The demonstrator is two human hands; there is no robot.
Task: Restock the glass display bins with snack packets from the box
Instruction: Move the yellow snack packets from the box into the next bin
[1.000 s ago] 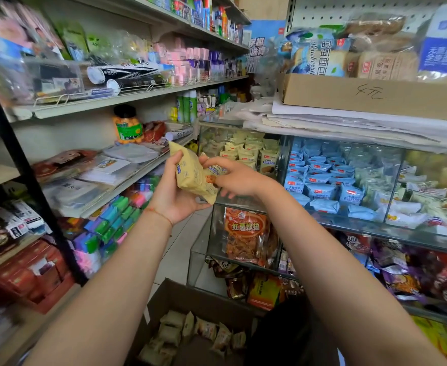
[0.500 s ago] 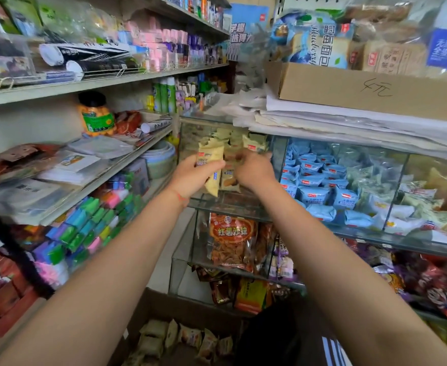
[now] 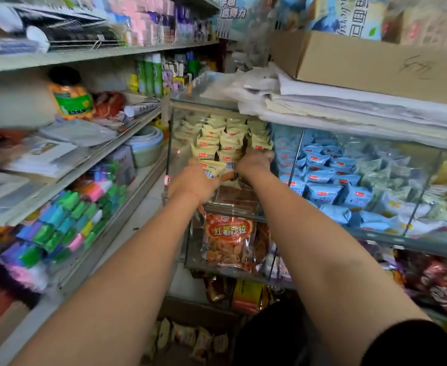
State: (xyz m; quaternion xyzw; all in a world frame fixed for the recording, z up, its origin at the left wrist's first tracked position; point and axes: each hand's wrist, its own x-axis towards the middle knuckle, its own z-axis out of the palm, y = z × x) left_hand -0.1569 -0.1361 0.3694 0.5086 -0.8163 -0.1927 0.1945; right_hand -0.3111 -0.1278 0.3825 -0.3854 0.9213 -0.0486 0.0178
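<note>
At far left, grey metal shelves (image 3: pixel 90 165) carry a row of bright green, blue and pink wrapped blocks (image 3: pixel 66 223), and an orange plastic jar with a black lid and green label (image 3: pixel 69 97) stands on the shelf above. Further right, the left hand (image 3: pixel 190 180) reaches over the front edge of the clear glass display bin (image 3: pixel 176 133), its fingers closed on a pale yellow snack packet with a red label (image 3: pixel 213 169) at the front of the pile of matching packets inside. Just beside it, the right hand (image 3: pixel 254 161) rests among the same packets; motion blur hides whether its fingers grip one. Below, an orange bag of chips (image 3: pixel 229 240) stands in a lower glass compartment. At the bottom edge, the brown cardboard box (image 3: pixel 180 310) on the floor holds more packets. Right of the hands, light blue packets (image 3: pixel 322 180) fill the neighbouring bin.
</note>
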